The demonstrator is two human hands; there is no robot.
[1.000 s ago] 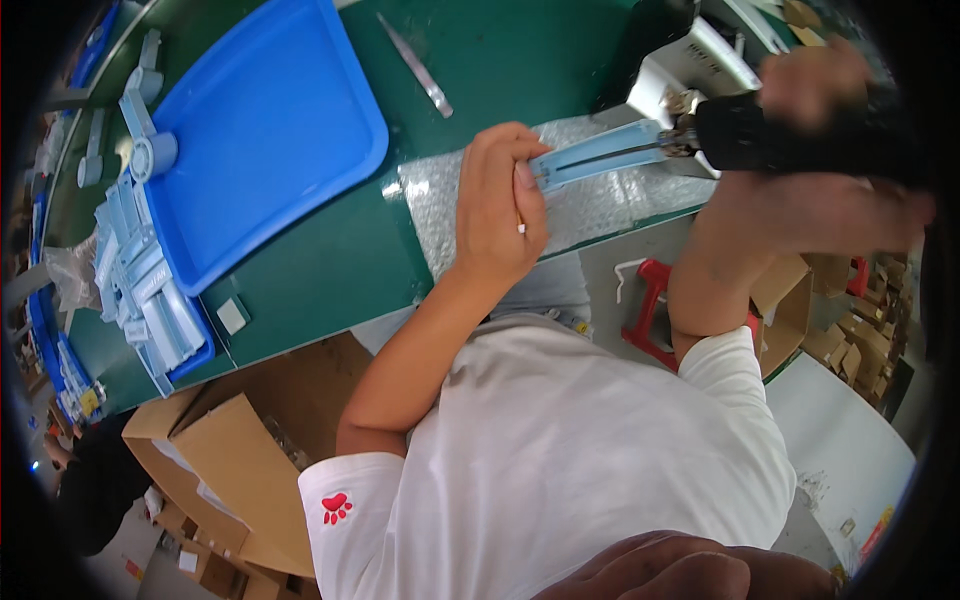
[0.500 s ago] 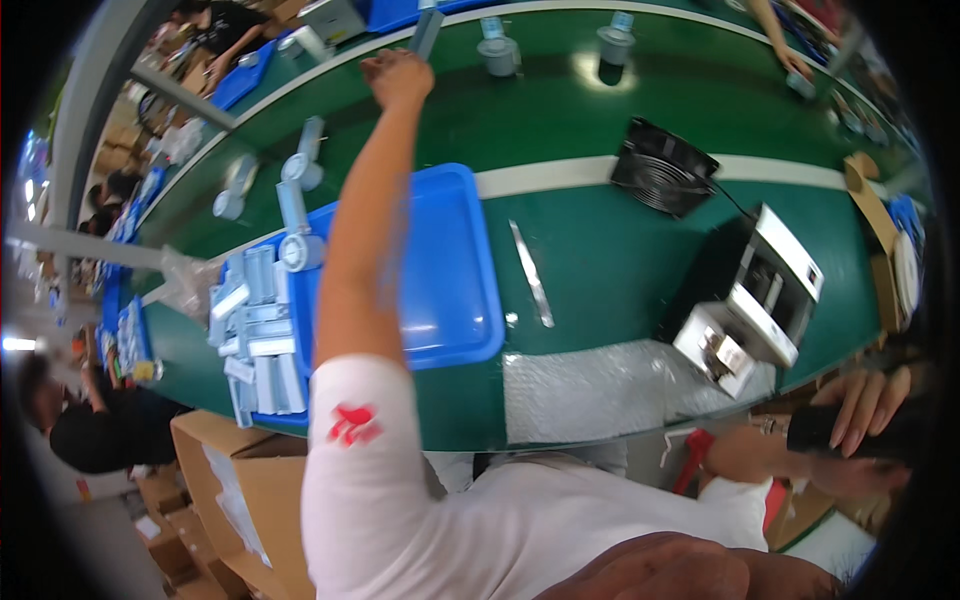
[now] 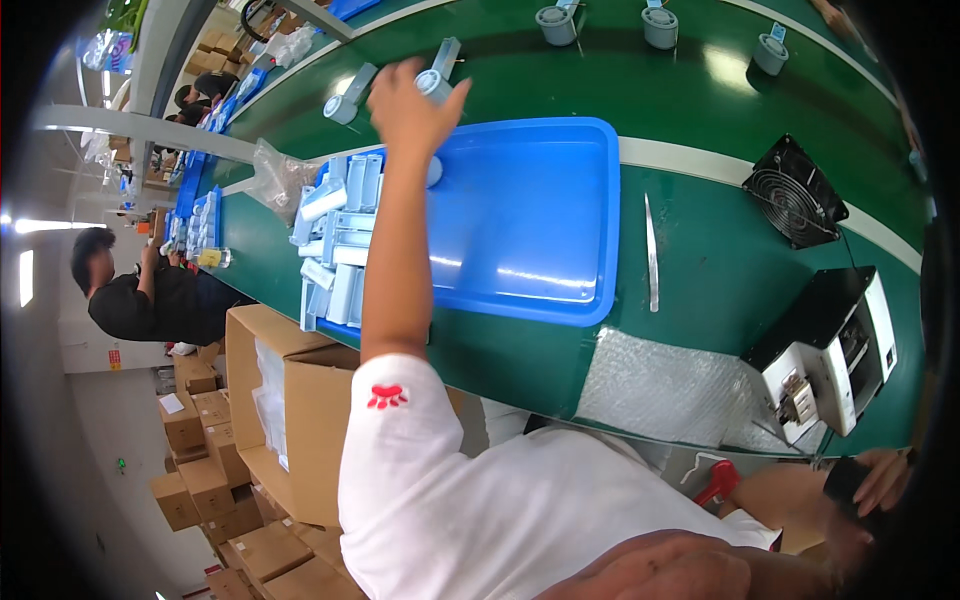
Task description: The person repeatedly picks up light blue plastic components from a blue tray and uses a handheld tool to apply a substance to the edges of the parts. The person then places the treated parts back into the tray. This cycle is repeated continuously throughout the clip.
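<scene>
My left hand reaches over the green work surface with fingers and thumb spread, holding nothing. It is nearest a light-blue device with a round cup and flat arm, partly behind the fingers. A similar device lies to its left, and a third round part shows beside my wrist. Below it are the blue tray and a pile of light-blue plastic housings, partly hidden by my forearm. At the lower right edge, the fingers of my right hand curl over a black object that I cannot identify.
Farther back stand more cup-shaped devices. Right of the tray lie metal tweezers, bubble wrap, a black fan and a black-and-white machine. An open carton stands at the table's left edge; a person works beyond.
My left hand has let go of a light-blue device at the back of the surface and drawn back to the left, its fingers now spread. The view has turned left.
</scene>
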